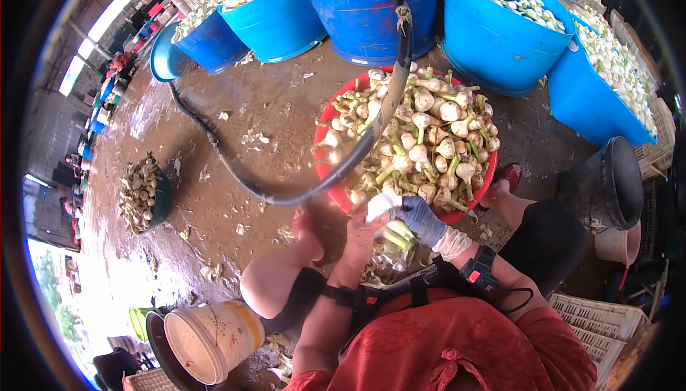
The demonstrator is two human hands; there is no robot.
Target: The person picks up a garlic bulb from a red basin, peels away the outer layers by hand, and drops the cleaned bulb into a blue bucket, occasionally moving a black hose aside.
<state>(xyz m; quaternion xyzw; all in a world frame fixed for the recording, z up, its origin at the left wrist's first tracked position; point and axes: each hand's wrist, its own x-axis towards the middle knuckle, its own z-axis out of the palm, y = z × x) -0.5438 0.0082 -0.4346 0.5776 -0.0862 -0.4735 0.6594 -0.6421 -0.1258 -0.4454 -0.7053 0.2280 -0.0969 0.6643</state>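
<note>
My bare left hand point(364, 230) is closed on a white garlic bulb point(384, 205) at the near edge of a red basin point(327, 116). From the other side my right hand point(423, 221), in a blue-grey glove, has its fingers bent against the same bulb. Pale green stems point(398, 235) stick out below the two hands. Unpeeled garlic bulbs point(421, 123) with cut stems fill the red basin. Whether the gloved hand holds a tool cannot be made out.
A black hose point(300, 196) arches over the basin. Blue tubs point(500, 41) of white garlic line the back. At left stands a green basket point(161, 205) of bulbs, at lower left a white bucket point(218, 341), at right a black bucket point(607, 184).
</note>
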